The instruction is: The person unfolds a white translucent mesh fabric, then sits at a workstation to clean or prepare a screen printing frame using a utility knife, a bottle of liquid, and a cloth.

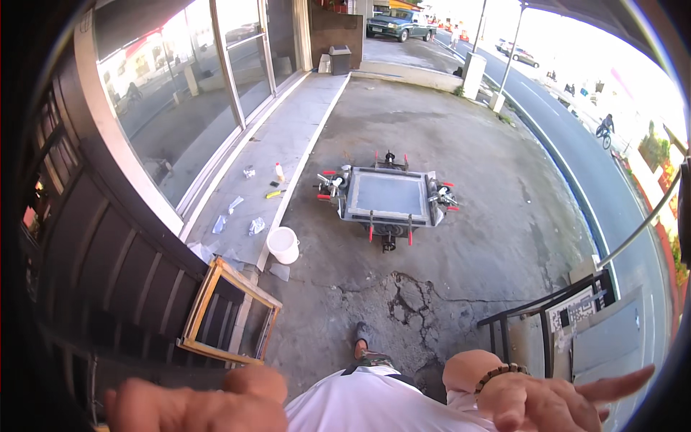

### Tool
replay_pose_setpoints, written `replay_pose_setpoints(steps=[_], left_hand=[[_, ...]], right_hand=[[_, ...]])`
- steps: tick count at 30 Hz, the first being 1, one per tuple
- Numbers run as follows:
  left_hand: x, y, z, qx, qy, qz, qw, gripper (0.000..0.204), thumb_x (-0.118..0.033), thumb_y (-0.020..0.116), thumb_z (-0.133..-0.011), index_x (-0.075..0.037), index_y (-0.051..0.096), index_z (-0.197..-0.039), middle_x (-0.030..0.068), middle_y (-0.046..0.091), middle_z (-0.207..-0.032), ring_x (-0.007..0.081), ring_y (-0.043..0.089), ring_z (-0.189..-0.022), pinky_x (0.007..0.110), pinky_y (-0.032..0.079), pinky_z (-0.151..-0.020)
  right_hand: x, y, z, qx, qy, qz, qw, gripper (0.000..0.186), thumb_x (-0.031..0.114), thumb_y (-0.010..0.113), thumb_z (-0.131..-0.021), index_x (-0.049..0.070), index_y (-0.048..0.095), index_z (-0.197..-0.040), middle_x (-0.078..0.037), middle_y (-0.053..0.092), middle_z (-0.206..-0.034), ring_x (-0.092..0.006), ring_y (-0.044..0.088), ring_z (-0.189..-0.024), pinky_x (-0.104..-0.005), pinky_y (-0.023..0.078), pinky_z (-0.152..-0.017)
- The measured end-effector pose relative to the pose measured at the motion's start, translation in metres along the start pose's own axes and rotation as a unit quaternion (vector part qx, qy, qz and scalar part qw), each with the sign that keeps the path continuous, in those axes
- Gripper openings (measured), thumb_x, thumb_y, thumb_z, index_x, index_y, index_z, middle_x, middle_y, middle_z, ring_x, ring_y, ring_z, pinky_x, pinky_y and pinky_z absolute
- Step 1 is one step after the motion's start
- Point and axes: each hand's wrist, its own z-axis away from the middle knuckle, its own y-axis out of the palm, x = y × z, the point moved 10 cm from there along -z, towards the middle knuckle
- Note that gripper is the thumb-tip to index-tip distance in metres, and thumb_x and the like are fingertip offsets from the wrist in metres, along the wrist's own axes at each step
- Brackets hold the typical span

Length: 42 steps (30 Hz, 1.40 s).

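While your right hand (pixel 536 403) spreads wide, empty, your left hand (pixel 194 408), grip indiscernible, is nearest the left wooden frame (pixel 202 302).

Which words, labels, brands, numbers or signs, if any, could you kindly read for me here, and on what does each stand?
None can be read as words or numbers.
Black-and-white panel: a square code-like pattern, no legible text.
White bottle: any label is too small to read.
Dark vehicle: any plate is too small to read.
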Motion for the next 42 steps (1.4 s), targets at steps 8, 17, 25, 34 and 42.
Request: replay_pose_setpoints(steps=[8,17,25,34,42], left_hand=[[0.142,-0.353,0.079,-0.054,-0.416,-0.448,0.79,0.047,-0.03,0.077,-0.088,-0.002,0.056,-0.12,0.0159,0.064,-0.115,0.0253,0.064,-0.101,0.041,0.052,-0.09],[0.04,-0.619,0.534,-0.147,-0.793,-0.529,0.263,0.043,-0.045,0.068,-0.092,-0.005,0.067,-0.107,0.0119,0.072,-0.096,0.0223,0.069,-0.087,0.037,0.055,-0.079],[0.114,-0.653,0.471,-0.205,-0.85,-0.416,0.248,0.041,-0.044,0.068,-0.093,-0.006,0.066,-0.108,0.0128,0.072,-0.09,0.0217,0.069,-0.077,0.037,0.055,-0.07],[0.112,-0.794,0.402,-0.255,-0.832,-0.41,0.273,0.039,-0.043,0.067,-0.093,-0.008,0.064,-0.11,0.0139,0.071,-0.083,0.021,0.068,-0.065,0.038,0.054,-0.059],[0.133,-0.914,0.336,-0.384,-0.74,-0.379,0.403,0.034,-0.032,0.071,-0.092,-0.008,0.065,-0.115,0.0087,0.072,-0.097,0.0177,0.068,-0.08,0.034,0.053,-0.066]], right_hand=[[-0.101,-0.418,0.143,-0.307,0.317,0.138,0.887,0.087,0.071,0.037,-0.096,0.009,0.025,-0.156,-0.022,0.054,-0.141,-0.0364,0.057,-0.124,-0.0525,0.043,-0.104],[-0.136,-0.552,0.667,0.078,0.821,0.386,0.415,0.066,0.062,0.043,-0.098,0.008,0.063,-0.13,-0.019,0.069,-0.12,-0.0361,0.063,-0.117,-0.0462,0.045,-0.103],[-0.212,-0.574,0.697,-0.047,0.925,0.204,0.317,0.073,0.067,0.048,-0.095,0.0,0.067,-0.118,-0.013,0.073,-0.109,-0.029,0.067,-0.101,-0.0427,0.052,-0.089],[-0.312,-0.633,0.545,-0.06,0.971,0.142,0.183,0.071,0.065,0.052,-0.094,0.002,0.067,-0.121,-0.011,0.073,-0.107,-0.026,0.068,-0.098,-0.0405,0.053,-0.086],[-0.506,-0.765,0.476,0.097,0.768,0.497,0.393,0.048,0.03,0.082,-0.069,0.013,0.074,-0.113,-0.011,0.075,-0.091,-0.0261,0.071,-0.083,-0.0381,0.057,-0.078]])
